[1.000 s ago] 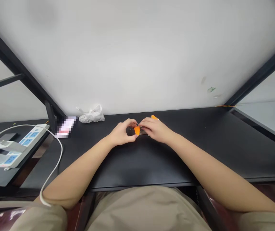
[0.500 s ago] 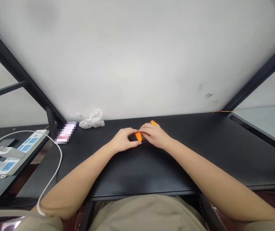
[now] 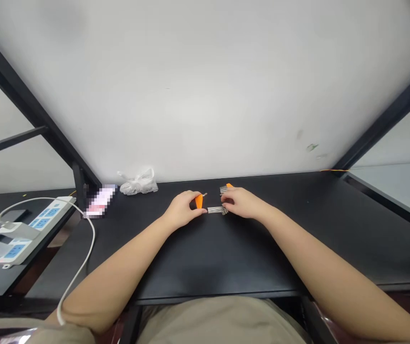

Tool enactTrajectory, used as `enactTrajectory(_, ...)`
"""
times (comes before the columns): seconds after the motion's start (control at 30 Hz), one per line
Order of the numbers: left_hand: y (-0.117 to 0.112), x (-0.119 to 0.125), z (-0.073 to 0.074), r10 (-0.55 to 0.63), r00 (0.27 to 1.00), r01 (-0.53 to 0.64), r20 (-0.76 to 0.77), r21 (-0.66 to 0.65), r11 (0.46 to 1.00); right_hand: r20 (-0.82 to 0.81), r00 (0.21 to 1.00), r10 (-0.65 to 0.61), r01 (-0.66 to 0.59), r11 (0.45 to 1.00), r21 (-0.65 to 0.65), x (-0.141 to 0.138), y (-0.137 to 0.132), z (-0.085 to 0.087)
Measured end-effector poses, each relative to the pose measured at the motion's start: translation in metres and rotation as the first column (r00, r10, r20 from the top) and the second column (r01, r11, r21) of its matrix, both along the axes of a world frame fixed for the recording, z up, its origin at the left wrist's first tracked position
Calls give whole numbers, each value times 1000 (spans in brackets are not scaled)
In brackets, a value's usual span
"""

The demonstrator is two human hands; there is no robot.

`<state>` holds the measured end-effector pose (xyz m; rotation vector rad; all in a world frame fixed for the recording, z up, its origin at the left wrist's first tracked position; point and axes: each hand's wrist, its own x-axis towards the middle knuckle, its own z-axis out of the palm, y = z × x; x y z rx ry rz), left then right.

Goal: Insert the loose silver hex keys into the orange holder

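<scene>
My left hand (image 3: pixel 182 210) is shut at the fingertips on a small orange piece (image 3: pixel 199 201), and a thin metal tip pokes out of its top. My right hand (image 3: pixel 242 203) lies over a set of thin parallel metal rods. One group of rods (image 3: pixel 217 210) sticks out left from under its fingers, and a second group (image 3: pixel 223 189) shows beyond them. A second orange piece (image 3: pixel 229 185) peeks out behind my right hand. How the rods join under the hand is hidden.
Both hands rest on a black tabletop (image 3: pixel 262 258) in front of a white wall (image 3: pixel 205 86). To the left are a white plastic bag (image 3: pixel 139 183), a pixelated phone (image 3: pixel 100 201), and a power strip (image 3: pixel 45 215) with a white cable (image 3: pixel 83 267).
My hands have moved apart sideways. The orange piece has separated to the left with my left hand, and the metal rods now show between my hands.
</scene>
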<state>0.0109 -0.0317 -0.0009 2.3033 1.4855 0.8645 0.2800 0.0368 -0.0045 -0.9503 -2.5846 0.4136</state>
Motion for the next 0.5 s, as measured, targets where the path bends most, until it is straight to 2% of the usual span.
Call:
enactTrajectory(0.13,6,-7,-8,20,1000,-20,15,-11,1000,56,998,37,-27,983,-180,11,12,-4)
enactTrajectory(0.37,8,-8,-12,-28,999,28,25,-15,999,138,980,-143,173,955,-240,5,9,-5)
enactTrajectory(0.5,8,-7,-11,-28,999,28,26,-6,1000,179,959,-222,258,941,-217,2,6,-5)
